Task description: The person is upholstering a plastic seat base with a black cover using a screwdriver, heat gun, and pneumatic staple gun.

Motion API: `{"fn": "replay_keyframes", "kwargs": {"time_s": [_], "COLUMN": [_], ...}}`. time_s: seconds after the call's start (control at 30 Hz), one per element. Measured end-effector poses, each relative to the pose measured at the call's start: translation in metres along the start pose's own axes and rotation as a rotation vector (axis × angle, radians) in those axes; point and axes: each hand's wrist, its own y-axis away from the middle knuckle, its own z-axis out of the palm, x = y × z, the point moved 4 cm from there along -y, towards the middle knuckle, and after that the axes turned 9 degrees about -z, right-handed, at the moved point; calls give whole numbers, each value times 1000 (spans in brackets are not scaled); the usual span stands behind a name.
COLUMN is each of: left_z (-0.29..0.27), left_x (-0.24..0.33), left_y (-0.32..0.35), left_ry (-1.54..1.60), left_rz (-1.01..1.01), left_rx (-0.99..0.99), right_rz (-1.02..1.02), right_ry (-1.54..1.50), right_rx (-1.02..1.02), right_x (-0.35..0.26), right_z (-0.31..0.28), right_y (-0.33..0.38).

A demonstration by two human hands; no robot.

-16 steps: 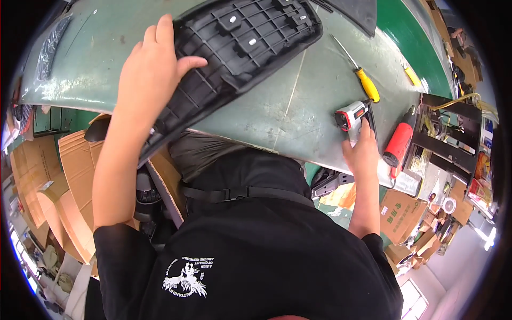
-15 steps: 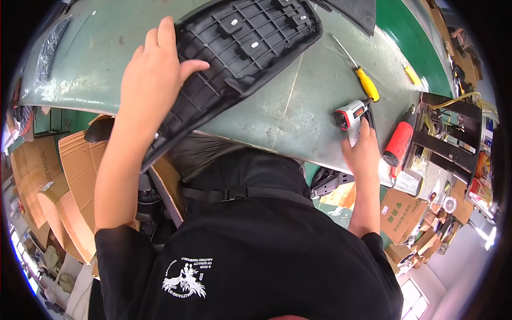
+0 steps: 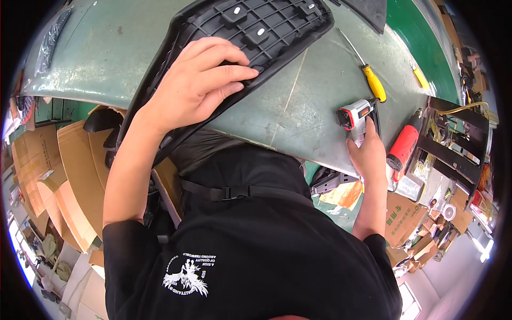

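A long black seat base (image 3: 290, 26), ribbed on its upturned underside and edged with dark cover material, lies partly over the near table edge. My left hand (image 3: 200, 88) is on its near side, fingers bent over the ribs and the thumb close under them at the rim. My hand and forearm hide part of the base. To the right, my right hand (image 3: 368, 154) is closed round the handle of a staple gun (image 3: 354, 114), silver-grey with red and black parts, lying on the table.
A yellow-handled screwdriver (image 3: 373, 85) lies beyond the staple gun on the green table (image 3: 298, 106). A red heat gun (image 3: 404, 143) sits right of my hand, by a black rack (image 3: 453, 128). Plastic-wrapped material (image 3: 52, 42) lies far left; open cardboard boxes (image 3: 80, 170) stand below.
My left hand has shifted right and nearer on the seat base, its fingers now bent rather than spread. The base has turned slightly. My right hand stays on the staple gun.
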Motion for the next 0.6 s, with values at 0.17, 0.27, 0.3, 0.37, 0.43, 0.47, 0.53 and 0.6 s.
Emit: {"fn": "replay_keyframes", "kwargs": {"time_s": [0.17, 0.27, 0.3, 0.37, 0.43, 0.47, 0.53, 0.6], "left_z": [10, 10, 10, 8, 8, 7, 5, 3], "left_x": [-8, -12, -13, -12, -9, -5, -1, 2], "left_y": [4, 7, 8, 10, 11, 12, 13, 17], "left_ry": [36, 101, 120, 144, 122, 128, 139, 221], "left_rz": [-12, -43, -50, -63, -89, -94, -161, -268], "left_rx": [60, 101, 100, 122, 108, 128, 143, 141], "right_rz": [8, -223, -325, -583, -974, -1115, -1286, -1392], "right_ry": [107, 211, 50, -93, -271, -280, -193, -155], "right_rx": [17, 167, 263, 279, 270, 228, 130, 44], "right_x": [-11, -48, -65, -105, -150, -171, -207, -236], "right_z": [-11, -42, -54, -78, -99, -105, -102, -95], "right_y": [7, 6, 3, -10, -24, -36, -60, -86]}}
